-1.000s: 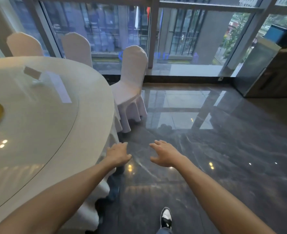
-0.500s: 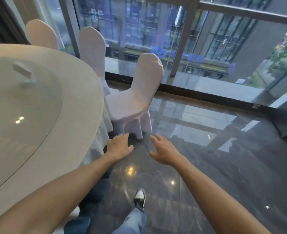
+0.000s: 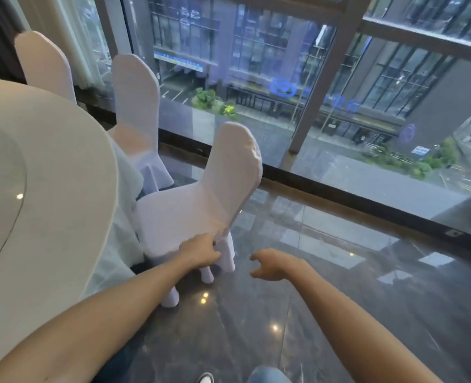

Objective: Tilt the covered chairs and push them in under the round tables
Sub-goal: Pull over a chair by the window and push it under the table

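Head view: the left hand [image 3: 201, 251] rested on the near edge of the nearest covered chair's [image 3: 198, 205] seat; whether it gripped the fabric, I cannot tell. The right hand [image 3: 270, 264] hung loose and empty just right of it. The chair stood beside the round table [image 3: 49, 189]; two more covered chairs [image 3: 136, 106] lined the far window [image 3: 284, 64].

No text can be read; the blue signs [image 3: 283, 88] outside the window are blurred.

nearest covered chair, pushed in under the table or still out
Still out. The nearest covered chair has its whole seat clear of the round table edge, legs on the floor; the left hand rests at its corner.
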A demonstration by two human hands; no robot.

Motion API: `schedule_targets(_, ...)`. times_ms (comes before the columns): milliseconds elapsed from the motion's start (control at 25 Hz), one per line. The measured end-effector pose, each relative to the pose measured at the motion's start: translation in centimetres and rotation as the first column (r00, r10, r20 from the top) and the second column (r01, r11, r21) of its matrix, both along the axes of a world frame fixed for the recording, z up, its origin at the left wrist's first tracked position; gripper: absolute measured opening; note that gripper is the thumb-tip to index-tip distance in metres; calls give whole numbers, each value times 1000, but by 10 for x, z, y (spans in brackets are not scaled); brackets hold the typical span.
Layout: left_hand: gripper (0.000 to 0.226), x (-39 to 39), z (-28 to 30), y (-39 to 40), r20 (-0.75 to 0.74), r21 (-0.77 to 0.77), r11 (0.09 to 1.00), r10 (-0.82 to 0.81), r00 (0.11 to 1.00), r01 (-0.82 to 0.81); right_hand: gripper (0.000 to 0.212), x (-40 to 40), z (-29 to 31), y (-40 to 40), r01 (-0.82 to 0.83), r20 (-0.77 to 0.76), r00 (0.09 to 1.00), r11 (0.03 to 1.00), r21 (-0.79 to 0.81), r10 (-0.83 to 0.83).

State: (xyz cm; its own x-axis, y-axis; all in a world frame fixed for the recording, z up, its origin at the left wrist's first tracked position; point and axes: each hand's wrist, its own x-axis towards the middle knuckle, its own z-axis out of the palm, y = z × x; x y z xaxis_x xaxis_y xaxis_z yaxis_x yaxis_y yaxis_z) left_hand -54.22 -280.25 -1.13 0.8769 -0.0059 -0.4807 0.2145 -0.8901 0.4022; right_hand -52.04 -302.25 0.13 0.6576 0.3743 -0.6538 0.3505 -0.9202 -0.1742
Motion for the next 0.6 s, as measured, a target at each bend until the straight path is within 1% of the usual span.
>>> schedule_targets(120,32,93,-3,-25,45,-1,995,98,994,-98,56,113,-5,-17,-72,33,997,997,1,72)
schedule_targets(240,39,178,-10,-48,11,45,985,165,986,-165,53,221,-11,-29,-147,100,985,989,26,144)
schedule_targets(320,43,229,-11,-64,-13,57,970,238,971,-237,51,287,-7,-36,-217,145,968,974,69,205)
schedule_targets(400,40,274,-11,-79,-16,35,943,332,943,-332,51,349,1,-40,-290,211,942,949,121,261)
schedule_targets(440,42,294,-8,-86,-12,17,929,371,929,-370,52,377,5,-41,-318,249,929,936,151,275)
schedule_targets(520,55,334,-7,-95,23,-27,887,461,887,-460,55,436,10,-36,-388,326,892,899,200,313)
schedule_targets(600,68,369,-11,-102,16,-70,834,549,836,-547,65,485,11,-26,-475,393,841,855,209,371)
